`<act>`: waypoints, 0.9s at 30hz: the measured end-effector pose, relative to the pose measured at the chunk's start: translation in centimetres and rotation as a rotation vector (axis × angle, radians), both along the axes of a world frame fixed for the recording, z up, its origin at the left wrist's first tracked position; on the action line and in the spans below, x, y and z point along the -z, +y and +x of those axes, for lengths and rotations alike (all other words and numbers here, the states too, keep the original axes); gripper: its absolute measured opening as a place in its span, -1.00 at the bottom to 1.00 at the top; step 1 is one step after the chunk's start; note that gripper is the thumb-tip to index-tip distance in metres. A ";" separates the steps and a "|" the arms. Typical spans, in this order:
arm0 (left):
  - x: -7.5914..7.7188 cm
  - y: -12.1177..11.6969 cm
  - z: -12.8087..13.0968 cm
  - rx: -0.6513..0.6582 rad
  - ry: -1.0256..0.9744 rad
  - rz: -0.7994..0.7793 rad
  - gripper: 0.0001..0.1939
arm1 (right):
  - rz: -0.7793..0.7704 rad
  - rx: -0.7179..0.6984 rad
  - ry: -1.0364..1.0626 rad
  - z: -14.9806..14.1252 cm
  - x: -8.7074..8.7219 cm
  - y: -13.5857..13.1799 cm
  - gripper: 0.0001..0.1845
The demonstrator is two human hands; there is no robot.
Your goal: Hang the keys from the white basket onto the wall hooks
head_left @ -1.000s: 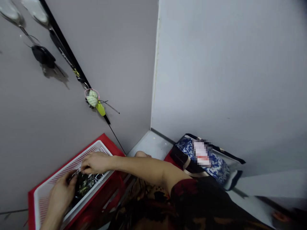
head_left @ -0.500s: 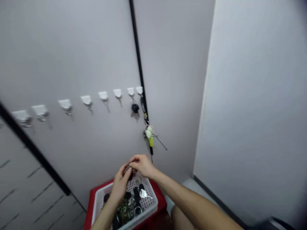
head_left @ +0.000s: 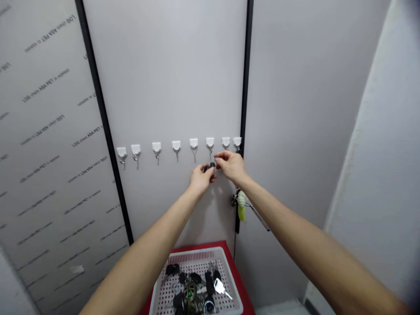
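In the head view my left hand (head_left: pixel 200 178) is closed on a small black keychain (head_left: pixel 211 165), mostly hidden by the fingers. My right hand (head_left: pixel 230 165) pinches at the keychain's upper end; its ring is too small to make out clearly. Both hands are raised at the wall, just under a white hook (head_left: pixel 210 142), the third from the right in the row. I cannot tell whether the keychain touches the hook. To the right, partly behind my right wrist, hang keychains with a pale green charm (head_left: pixel 241 199) and a yellow piece (head_left: pixel 241 213).
A white perforated basket (head_left: pixel 226 258) holding several keys and keychains stands below on a red surface (head_left: pixel 238 275). More white hooks (head_left: pixel 156 146) run leftward along the grey wall panel. Black strips (head_left: pixel 246 57) border the panel, and a side wall rises at right.
Both hands have risen from above the basket to the hook row, carrying the keychain. The camera view has shifted left, so the hooks and basket appear farther right.
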State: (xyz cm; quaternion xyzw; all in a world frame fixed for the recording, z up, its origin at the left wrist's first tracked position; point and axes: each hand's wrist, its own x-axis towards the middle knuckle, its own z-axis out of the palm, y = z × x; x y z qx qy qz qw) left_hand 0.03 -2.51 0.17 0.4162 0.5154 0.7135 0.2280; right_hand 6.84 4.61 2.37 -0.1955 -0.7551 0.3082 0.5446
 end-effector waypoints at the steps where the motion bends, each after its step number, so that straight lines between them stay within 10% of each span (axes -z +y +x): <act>1: -0.8 0.4 -0.1 -0.022 -0.002 0.005 -0.82 | 0.021 0.035 0.000 -0.3 -0.8 0.2 -0.84; 6: -2.4 1.8 -0.9 -0.129 -0.011 -0.018 -0.81 | 0.099 0.193 -0.090 -1.1 -3.1 0.7 -0.81; 18: 0.0 1.5 -1.6 -0.123 0.030 -0.108 -0.78 | 0.204 0.273 -0.209 -1.5 -1.8 0.5 -0.77; 22: 4.1 -0.2 -2.7 -0.141 0.134 -0.192 -0.68 | 0.291 0.290 -0.086 -0.5 1.6 -0.9 -0.73; 27: 13.9 -5.2 -4.1 -0.156 0.358 -0.423 -0.73 | 0.245 -0.035 -0.466 1.1 12.7 -4.2 -0.78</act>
